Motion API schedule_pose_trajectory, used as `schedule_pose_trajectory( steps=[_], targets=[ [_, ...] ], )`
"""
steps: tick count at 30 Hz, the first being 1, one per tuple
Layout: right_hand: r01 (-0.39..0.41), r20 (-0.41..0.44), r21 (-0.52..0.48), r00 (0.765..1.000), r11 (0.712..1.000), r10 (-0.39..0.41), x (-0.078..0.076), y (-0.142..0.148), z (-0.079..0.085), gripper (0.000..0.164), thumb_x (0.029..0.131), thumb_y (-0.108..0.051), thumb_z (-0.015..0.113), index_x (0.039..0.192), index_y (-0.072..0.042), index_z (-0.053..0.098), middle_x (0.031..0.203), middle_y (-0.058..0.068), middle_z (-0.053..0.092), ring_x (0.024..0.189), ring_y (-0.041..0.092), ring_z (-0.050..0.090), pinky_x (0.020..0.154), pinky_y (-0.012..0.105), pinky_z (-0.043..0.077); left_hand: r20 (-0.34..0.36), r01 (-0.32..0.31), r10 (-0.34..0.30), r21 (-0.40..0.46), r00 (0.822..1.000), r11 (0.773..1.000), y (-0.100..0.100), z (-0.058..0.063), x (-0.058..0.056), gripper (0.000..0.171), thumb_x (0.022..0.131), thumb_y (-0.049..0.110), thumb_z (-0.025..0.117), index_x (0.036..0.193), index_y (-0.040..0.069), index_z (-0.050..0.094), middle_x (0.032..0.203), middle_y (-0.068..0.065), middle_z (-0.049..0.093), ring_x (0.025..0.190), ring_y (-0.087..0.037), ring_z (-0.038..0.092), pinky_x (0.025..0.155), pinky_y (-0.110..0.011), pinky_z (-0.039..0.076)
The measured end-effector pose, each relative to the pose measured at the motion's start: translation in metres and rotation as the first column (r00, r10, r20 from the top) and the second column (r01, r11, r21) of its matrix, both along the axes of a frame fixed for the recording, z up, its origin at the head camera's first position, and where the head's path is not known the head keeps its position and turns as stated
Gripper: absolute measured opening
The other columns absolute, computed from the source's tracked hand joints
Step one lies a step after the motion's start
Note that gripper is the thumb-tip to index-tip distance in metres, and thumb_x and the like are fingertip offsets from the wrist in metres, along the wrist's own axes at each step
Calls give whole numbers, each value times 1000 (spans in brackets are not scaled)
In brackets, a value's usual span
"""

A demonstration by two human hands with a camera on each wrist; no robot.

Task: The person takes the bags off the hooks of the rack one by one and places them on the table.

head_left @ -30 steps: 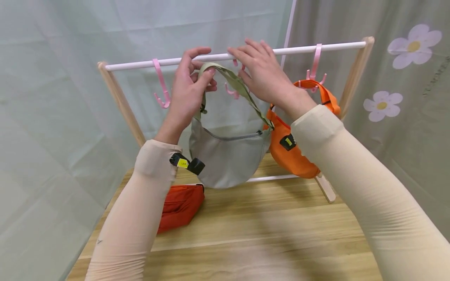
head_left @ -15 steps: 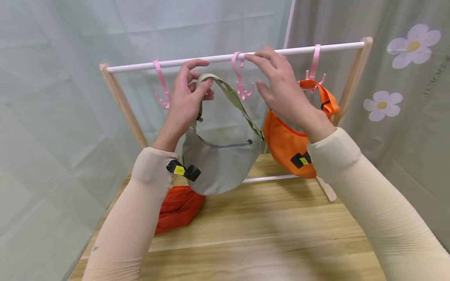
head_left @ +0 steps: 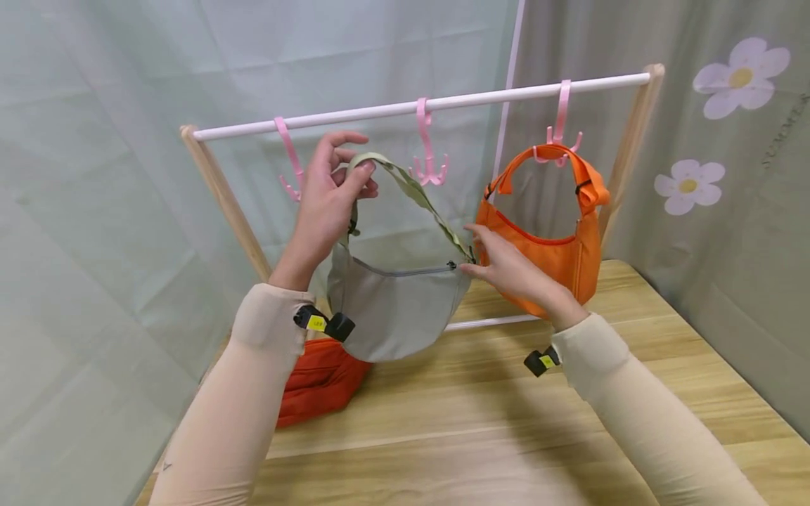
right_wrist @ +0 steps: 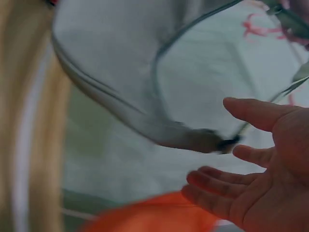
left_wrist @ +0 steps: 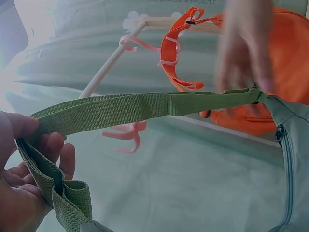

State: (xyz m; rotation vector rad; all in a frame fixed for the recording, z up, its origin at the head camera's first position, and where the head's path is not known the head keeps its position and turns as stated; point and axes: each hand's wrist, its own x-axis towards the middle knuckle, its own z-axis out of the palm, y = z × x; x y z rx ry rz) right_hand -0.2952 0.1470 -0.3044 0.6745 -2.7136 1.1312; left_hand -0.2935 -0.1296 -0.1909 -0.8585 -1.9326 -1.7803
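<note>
My left hand [head_left: 325, 190] pinches the pale green webbing strap [head_left: 411, 186] of a grey shoulder bag [head_left: 401, 313], thumb on the near side. The bag hangs below that hand, above the table. In the left wrist view the strap [left_wrist: 145, 108] runs across to the bag's zipped end, with a folded strap section below the fingers. My right hand [head_left: 515, 270] is spread at the bag's right end, thumb and fingers apart around the strap joint. The right wrist view shows this hand [right_wrist: 263, 169] with its fingers extended beside the bag's corner [right_wrist: 193, 140].
A white rail [head_left: 493, 100] on wooden posts carries a left pink hook [head_left: 289, 151], a middle pink hook [head_left: 425, 137] and a right pink hook [head_left: 562, 109]. An orange bag [head_left: 582, 260] hangs from the right one. A red-orange bag [head_left: 323, 383] lies on the wooden table [head_left: 481, 436].
My right hand has moved from the rail by the middle hook down to the bag's right end. The left hand has lowered slightly with the grey bag, and the middle hook is now fully visible.
</note>
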Motion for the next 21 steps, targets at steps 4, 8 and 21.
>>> schedule_pose_trajectory(
  steps=[4,8,21],
  targets=[
    [-29,110,-103,993,994,41,-10,-2,-23,68,99,-15,73,156,-3,36,126,24,62,111,38,65,94,50,54,6,4,-4,4,1000,1000,-2,-5,0,29,103,3,60,131,11,57,106,-10,59,81,-24,64,81,-30,60],
    [-30,138,-223,988,974,62,-13,-3,-30,57,98,-3,71,148,0,45,108,21,65,90,36,70,83,45,61,12,6,-6,0,1000,1000,-10,-14,-1,29,104,3,59,132,8,55,106,-9,59,81,-21,64,81,-30,60],
    [-112,-55,-313,993,943,100,-2,23,21,52,104,-5,62,153,-17,49,79,11,55,74,28,52,71,33,52,213,-62,91,-139,973,988,-81,-99,-17,30,111,13,50,138,0,48,105,-3,64,87,-16,65,83,-25,60]
  ],
)
